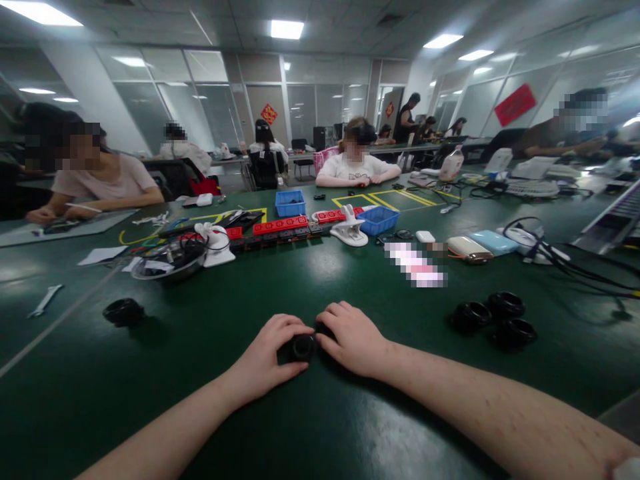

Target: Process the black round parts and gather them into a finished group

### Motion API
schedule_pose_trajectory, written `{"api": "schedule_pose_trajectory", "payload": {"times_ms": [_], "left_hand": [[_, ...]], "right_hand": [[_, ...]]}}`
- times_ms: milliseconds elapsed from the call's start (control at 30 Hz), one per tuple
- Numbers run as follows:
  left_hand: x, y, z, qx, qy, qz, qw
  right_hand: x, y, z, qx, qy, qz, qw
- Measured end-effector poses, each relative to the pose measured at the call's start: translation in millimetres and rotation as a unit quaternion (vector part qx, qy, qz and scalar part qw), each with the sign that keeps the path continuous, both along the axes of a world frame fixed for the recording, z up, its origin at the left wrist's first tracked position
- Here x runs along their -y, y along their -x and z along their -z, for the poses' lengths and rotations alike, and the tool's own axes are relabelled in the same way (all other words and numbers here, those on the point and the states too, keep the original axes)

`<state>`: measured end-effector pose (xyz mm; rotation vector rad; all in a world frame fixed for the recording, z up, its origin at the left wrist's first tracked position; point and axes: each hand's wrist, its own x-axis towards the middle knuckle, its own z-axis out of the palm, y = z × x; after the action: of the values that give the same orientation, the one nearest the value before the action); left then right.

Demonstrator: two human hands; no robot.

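The left hand (276, 350) has its thumb and fingers closed about a squat black cylinder (303, 348), low over the green tabletop (325, 427). The cylinder is dark all over, with a round, rimmed hole in the face toward the camera; fingers cover part of its side. Just right of the cylinder, the right hand (354, 340) curls over a dark piece (325, 330), mostly hidden; whether it grips or merely covers that piece, I cannot tell. Well to the cylinder's right and a little beyond it sit three black hollow rings (515, 332), thick-walled, with wide openings. One similar black ring (123, 312) lies well to its left, with an open-ended wrench (46, 301) farther out that way. Beyond the cylinder, leftward, stands a metal bowl (175, 273).
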<state>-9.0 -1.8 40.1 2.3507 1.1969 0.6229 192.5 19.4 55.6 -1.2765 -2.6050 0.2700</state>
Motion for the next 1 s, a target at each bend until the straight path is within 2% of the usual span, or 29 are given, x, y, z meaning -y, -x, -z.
{"api": "schedule_pose_trajectory", "payload": {"times_ms": [167,300,633,767,867,1000], "left_hand": [[1,-1,-0.1,0.000,-0.020,0.016,1.000],[-1,-1,0.7,-0.013,-0.023,0.002,1.000],[-6,0,4.7,-0.046,-0.025,-0.151,0.987],[-9,3,4.5,-0.052,-0.024,-0.178,0.982],[-10,5,2.8,-0.051,-0.006,-0.156,0.987],[-7,4,-2.2,-0.042,0.038,-0.053,0.997]], "right_hand": [[1,-1,-0.9,0.004,0.003,-0.001,1.000],[0,0,-1.1,0.004,0.005,-0.001,1.000],[0,0,-1.1,0.009,0.006,-0.006,1.000],[1,-1,-1.3,0.008,0.006,-0.013,1.000],[0,-1,-0.7,0.005,0.005,-0.012,1.000],[-1,-1,2.2,-0.001,0.002,-0.009,1.000]]}}
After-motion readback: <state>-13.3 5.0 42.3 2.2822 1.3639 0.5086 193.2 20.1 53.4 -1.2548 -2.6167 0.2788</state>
